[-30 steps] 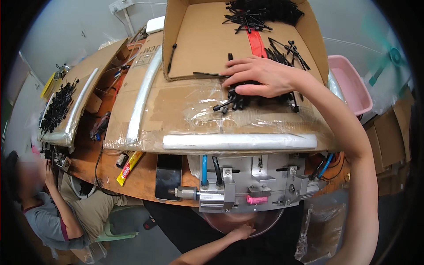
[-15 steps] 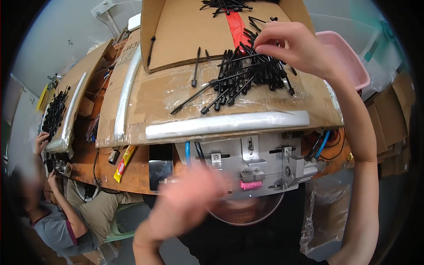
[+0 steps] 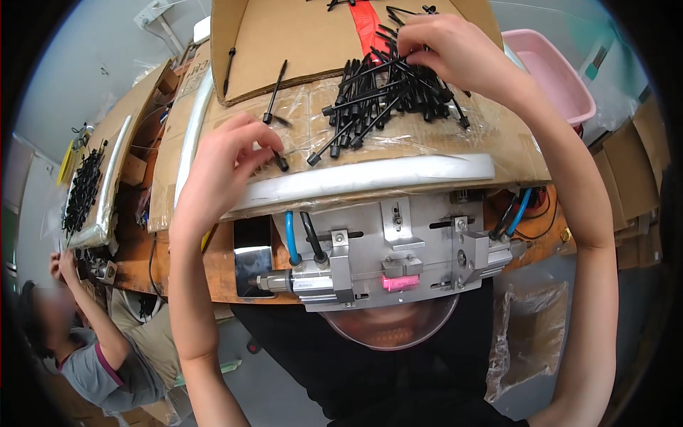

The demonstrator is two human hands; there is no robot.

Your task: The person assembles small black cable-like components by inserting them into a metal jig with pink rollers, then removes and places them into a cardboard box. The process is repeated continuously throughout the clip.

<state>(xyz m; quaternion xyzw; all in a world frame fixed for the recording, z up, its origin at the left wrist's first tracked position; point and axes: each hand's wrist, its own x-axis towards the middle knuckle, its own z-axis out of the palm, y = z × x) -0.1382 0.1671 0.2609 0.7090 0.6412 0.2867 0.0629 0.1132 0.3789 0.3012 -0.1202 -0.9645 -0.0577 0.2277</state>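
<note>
Many thin black rods with thick capped ends lie in a pile (image 3: 370,99) on the cardboard. My right hand (image 3: 445,53) is over the pile's far right part, fingers pinched together at a black rod; its fingertips are partly hidden among the rods. At the cardboard's near left, my left hand (image 3: 231,160) has its thumb and fingers curled round a short-looking black rod (image 3: 280,161), whose capped end shows below the fingertips. A separate rod (image 3: 275,92) lies just beyond that hand. A small blurred dark piece (image 3: 282,121) is beside it.
In front of me sits a metal fixture (image 3: 370,213) with air cylinders, blue and black hoses and a pink block (image 3: 400,282). A clear round bowl (image 3: 391,331) is under its edge. White foam strips (image 3: 370,174) edge the cardboard. A co-worker (image 3: 107,363) sits at left; a pink basin (image 3: 548,71) stands right.
My left hand has gone from above the fixture up and left onto the cardboard, now at a rod. My right hand stays at the pile, fingers lower among the rods. The view has shifted slightly.
</note>
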